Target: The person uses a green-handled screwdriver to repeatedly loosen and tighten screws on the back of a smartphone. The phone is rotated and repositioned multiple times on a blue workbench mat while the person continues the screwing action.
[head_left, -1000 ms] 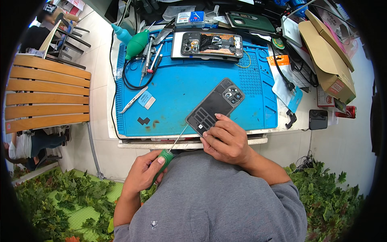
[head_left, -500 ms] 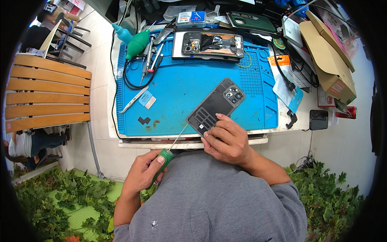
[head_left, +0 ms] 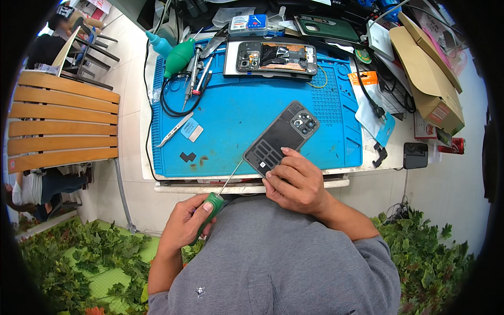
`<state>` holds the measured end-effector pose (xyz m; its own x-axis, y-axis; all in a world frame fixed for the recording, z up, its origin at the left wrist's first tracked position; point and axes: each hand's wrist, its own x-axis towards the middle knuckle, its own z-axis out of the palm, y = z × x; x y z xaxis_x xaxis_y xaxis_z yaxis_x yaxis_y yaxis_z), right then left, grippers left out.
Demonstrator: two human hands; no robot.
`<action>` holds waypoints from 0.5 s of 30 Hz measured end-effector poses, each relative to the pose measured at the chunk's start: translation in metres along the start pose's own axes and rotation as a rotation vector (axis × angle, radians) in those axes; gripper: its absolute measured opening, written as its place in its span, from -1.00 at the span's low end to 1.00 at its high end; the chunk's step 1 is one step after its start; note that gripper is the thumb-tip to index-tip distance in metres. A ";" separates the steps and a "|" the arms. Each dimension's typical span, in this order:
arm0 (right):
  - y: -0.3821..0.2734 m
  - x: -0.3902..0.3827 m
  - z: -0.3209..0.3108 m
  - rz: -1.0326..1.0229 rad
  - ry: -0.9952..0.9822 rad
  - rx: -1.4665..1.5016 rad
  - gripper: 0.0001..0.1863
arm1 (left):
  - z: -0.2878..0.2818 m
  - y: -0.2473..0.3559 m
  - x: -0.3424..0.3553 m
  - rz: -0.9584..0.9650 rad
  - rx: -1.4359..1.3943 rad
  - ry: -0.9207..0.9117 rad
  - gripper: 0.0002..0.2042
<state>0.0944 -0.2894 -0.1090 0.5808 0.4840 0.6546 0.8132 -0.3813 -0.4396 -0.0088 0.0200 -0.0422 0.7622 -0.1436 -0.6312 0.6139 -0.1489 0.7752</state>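
A dark smartphone (head_left: 282,137) lies slantwise at the front of the blue work mat (head_left: 226,134), back side up. Its camera cluster (head_left: 305,124) points away to the right, and its lower end reaches toward the mat's front edge. My right hand (head_left: 298,184) is closed on the phone's near end, thumb and fingers along the lower right side. In my left hand (head_left: 190,219), closed, is a green-handled screwdriver (head_left: 212,202), held in front of the table. Its thin metal shaft slants up to the phone's lower left corner; whether the tip touches cannot be told.
At the mat's back, an opened phone (head_left: 276,56) lies on a box. A green blower bulb (head_left: 180,56), pen-like tools and a cable crowd the left. White tweezers (head_left: 176,129) and a small card (head_left: 192,131) lie nearer. Cartons (head_left: 428,79) stand right, beside another phone (head_left: 415,155).
My left hand has shifted slightly left and down with the screwdriver, its tip staying by the phone's corner. The phone and my right hand look almost unmoved.
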 end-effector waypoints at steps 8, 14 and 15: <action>0.000 0.000 0.000 0.002 -0.002 0.000 -0.81 | 0.002 0.002 0.001 0.020 0.012 0.005 -0.59; 0.000 0.000 -0.001 0.001 -0.009 0.001 -0.81 | 0.003 0.003 0.002 0.023 0.014 0.008 -0.60; 0.000 0.000 -0.001 0.001 -0.007 0.002 -0.81 | 0.003 0.003 0.003 0.024 0.013 0.007 -0.60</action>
<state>0.0942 -0.2904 -0.1079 0.5815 0.4892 0.6500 0.8129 -0.3800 -0.4413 -0.0055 0.0165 -0.0418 0.7784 -0.1407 -0.6118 0.5923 -0.1586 0.7900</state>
